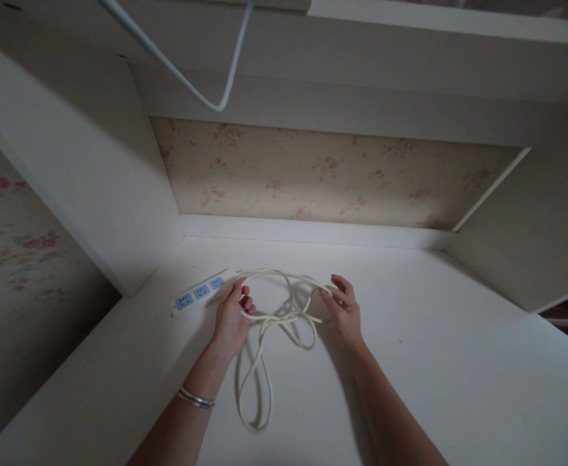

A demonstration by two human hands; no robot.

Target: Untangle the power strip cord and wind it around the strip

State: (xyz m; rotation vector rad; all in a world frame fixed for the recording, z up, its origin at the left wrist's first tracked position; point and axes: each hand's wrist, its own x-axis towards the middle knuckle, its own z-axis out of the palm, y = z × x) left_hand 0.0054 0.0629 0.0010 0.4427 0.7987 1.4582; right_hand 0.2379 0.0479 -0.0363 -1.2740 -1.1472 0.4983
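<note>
A long cream-coloured cable (284, 318) lies in loose, crossing loops over a white surface (439, 349). My left hand (234, 317) is closed round the left side of the loops, with the fingers curled. On the right, my right hand (344, 309) pinches the cable between thumb and fingers. One long loop hangs toward me below the hands and rests on the surface. Just left of my left hand is a white power strip (197, 294) with blue sockets.
White side panels (99, 155) stand at left and right, with floral wallpaper (313, 175) behind. A pale bent rod (220, 103) hangs overhead at the upper left, below a shelf edge (410, 22).
</note>
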